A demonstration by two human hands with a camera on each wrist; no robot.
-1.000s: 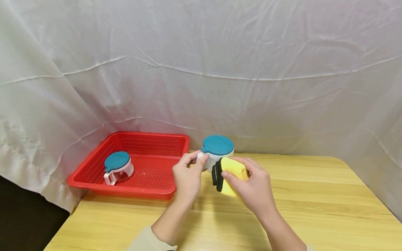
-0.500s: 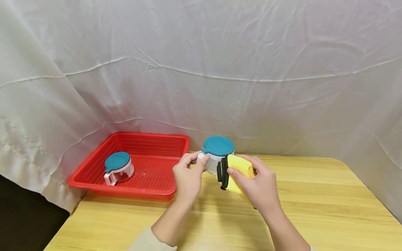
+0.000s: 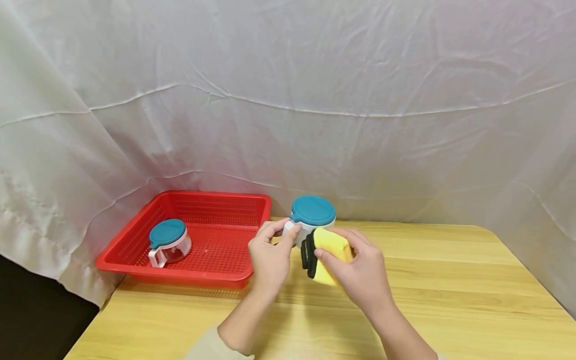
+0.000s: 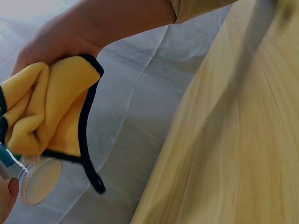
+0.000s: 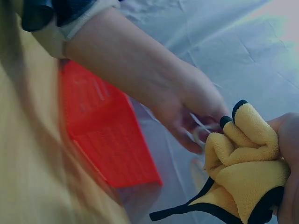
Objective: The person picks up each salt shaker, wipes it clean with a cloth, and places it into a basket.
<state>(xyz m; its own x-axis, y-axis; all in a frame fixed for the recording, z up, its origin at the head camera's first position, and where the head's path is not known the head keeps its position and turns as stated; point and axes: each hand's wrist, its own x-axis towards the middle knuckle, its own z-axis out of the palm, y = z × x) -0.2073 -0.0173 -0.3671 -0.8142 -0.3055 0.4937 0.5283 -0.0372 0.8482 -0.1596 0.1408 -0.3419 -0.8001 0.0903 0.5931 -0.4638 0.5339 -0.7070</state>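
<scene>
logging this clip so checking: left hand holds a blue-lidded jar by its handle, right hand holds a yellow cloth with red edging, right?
The edging is black, not red; the head view shows it on the yellow cloth in the right hand. The left hand holds the blue-lidded jar by its handle.

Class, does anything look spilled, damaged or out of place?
Nothing stands out. The jar in the red basket sits upright, lid on; the left hand holds another lidded jar, the right hand a yellow cloth. No spill shows.
</scene>
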